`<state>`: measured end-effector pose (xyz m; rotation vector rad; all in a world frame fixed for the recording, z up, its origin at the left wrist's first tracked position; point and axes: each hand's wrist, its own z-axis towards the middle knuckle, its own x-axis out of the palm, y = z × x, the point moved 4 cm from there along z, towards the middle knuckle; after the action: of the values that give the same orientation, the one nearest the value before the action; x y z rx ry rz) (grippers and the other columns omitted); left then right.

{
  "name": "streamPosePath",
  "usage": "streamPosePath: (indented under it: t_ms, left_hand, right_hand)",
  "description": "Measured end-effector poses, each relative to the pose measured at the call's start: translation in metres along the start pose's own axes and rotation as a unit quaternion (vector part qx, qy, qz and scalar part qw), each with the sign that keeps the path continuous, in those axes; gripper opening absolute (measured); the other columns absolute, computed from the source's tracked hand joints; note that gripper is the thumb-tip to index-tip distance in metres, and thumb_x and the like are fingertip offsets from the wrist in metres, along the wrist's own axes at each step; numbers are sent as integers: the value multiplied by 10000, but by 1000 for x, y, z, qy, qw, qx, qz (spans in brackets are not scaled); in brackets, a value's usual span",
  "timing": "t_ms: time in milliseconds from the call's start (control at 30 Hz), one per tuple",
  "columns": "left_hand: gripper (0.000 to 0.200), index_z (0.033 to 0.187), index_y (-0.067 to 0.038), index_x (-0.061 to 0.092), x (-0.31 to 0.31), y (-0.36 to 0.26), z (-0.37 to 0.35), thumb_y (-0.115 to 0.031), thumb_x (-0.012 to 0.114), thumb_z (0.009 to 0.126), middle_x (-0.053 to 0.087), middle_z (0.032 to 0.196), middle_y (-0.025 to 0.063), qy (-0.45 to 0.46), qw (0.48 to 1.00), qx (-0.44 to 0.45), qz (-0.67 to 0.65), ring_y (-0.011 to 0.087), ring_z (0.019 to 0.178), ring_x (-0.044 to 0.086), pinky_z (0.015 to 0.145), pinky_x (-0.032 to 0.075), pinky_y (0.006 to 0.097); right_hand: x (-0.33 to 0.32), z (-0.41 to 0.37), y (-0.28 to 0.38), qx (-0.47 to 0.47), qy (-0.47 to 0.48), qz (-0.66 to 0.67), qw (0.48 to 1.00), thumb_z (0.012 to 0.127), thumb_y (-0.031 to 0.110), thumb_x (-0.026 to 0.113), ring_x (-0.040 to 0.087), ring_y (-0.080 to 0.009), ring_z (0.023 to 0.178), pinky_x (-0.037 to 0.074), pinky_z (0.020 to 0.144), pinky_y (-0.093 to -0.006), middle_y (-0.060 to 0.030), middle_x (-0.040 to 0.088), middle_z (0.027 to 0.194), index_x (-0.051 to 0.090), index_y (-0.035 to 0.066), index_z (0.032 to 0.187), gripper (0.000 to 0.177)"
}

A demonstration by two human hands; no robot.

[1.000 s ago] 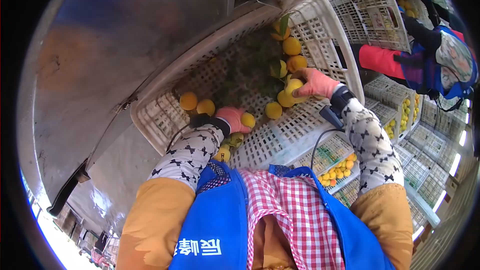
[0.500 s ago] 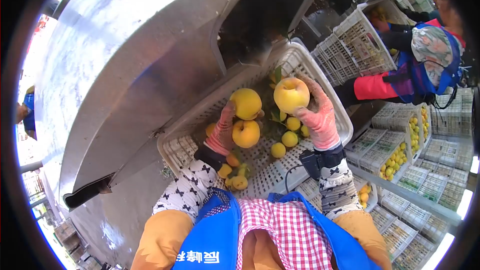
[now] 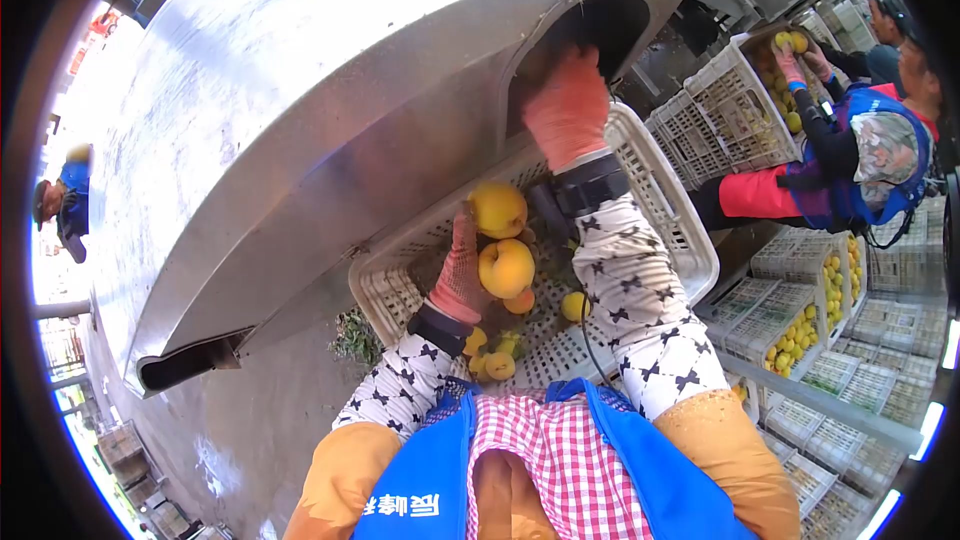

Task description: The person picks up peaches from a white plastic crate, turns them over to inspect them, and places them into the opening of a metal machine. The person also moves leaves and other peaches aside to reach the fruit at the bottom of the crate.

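Observation:
My left hand (image 3: 461, 275), in a pink glove, is closed around a yellow apple-like fruit (image 3: 498, 210) and a second, more orange fruit (image 3: 506, 268) above a white plastic crate (image 3: 560, 355). My right hand (image 3: 568, 105), also gloved, reaches into the dark oval opening (image 3: 612, 25) of a big metal housing (image 3: 330, 130). Its fingers are lost in the shadow, so whether they hold anything is hidden. Smaller yellow fruits, among them one fruit (image 3: 575, 307) on the right, lie in the crate with some leaves.
To the right, a co-worker (image 3: 865, 155) handles fruit over another crate (image 3: 725, 100). Stacked crates (image 3: 790, 315) with fruit stand beyond a metal rail (image 3: 845, 413). Leaves (image 3: 355, 338) lie on the floor left of my crate. Another person (image 3: 70, 200) is at the far left.
My right hand has moved from over the crate up into the opening, and the fruit it held is out of sight. My left hand still has its two fruits.

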<state>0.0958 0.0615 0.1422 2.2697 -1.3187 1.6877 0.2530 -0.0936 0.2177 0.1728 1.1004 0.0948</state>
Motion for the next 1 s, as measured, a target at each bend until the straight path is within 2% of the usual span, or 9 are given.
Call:
streamPosePath:
  t_ms: [67, 100, 133, 167, 300, 500, 600, 700, 1000]
  left_hand:
    - [819, 1217, -40, 555, 3, -2, 2, -750, 543, 811, 647, 1042, 148, 45, 998, -23, -42, 260, 895, 661, 762, 575, 379]
    - [824, 1218, -39, 554, 7, -3, 2, -757, 527, 814, 652, 1038, 153, 91, 991, -50, -80, 265, 891, 666, 762, 578, 385]
    - [824, 1218, -39, 554, 10, -6, 2, -757, 527, 814, 652, 1038, 153, 90, 992, -43, -81, 265, 891, 666, 762, 578, 385]
    - [840, 1239, -43, 542, 16, -6, 1, -768, 506, 816, 657, 1024, 156, 96, 989, -57, -97, 271, 886, 671, 766, 578, 389]
    - [856, 1306, -55, 494, 43, -12, 3, -772, 450, 841, 666, 988, 167, 40, 995, -40, -85, 289, 875, 682, 782, 576, 392]
    - [783, 1300, -34, 499, 72, -18, 10, -708, 395, 915, 665, 1020, 191, 58, 987, -107, -103, 281, 916, 672, 809, 565, 372]
    - [740, 1233, 10, 545, 45, -18, 21, -655, 377, 955, 671, 1019, 195, 92, 992, -89, -22, 284, 915, 666, 811, 562, 382]
    - [699, 1156, 40, 591, 35, -19, 11, -606, 395, 973, 676, 1016, 195, 37, 991, 62, 112, 291, 903, 665, 806, 562, 394]
    - [425, 1103, -42, 626, -19, 7, 21, -423, 535, 939, 665, 1092, 139, -68, 983, -13, -171, 331, 1044, 617, 925, 475, 497]
  right_hand:
    - [-27, 7, 1, -46, -66, -46, 996, 658, 364, 857, 601, -340, 1089, 532, 841, -398, -230, 538, 1252, 496, -26, 1305, 837]
    - [-71, 4, -1, 10, -3, 305, 952, 669, 361, 852, 596, -321, 1108, 517, 880, -393, -221, 535, 1276, 497, -16, 1324, 835]
    - [-94, -6, 0, 61, 63, 616, 783, 680, 358, 847, 591, -301, 1128, 502, 919, -388, -213, 531, 1299, 498, -7, 1342, 833]
    - [-102, -21, -5, 59, 67, 617, 782, 680, 358, 847, 591, -301, 1128, 502, 919, -388, -213, 531, 1299, 498, -7, 1342, 833]
    - [-103, -73, -2, -193, 236, 485, 820, 701, 218, 818, 514, -300, 1230, 409, 1053, -378, -174, 509, 1340, 483, 54, 1399, 791]
    - [-103, -76, -1, -79, 178, 463, 865, 646, 229, 823, 541, -327, 1160, 452, 1002, -385, -188, 530, 1232, 562, 68, 1309, 730]
    - [-83, -51, -13, 17, -24, 303, 953, 641, 316, 848, 570, -378, 1034, 510, 862, -433, -208, 532, 1181, 544, 78, 1288, 754]
    - [-50, -37, -9, -22, 21, 181, 983, 673, 385, 824, 586, -391, 1007, 516, 850, -431, -225, 529, 1185, 481, 57, 1342, 821]
    - [1, 11, 10, 2, 119, 26, 993, 798, 270, 725, 607, -356, 975, 510, 854, -381, -200, 603, 1112, 524, -54, 1285, 619]
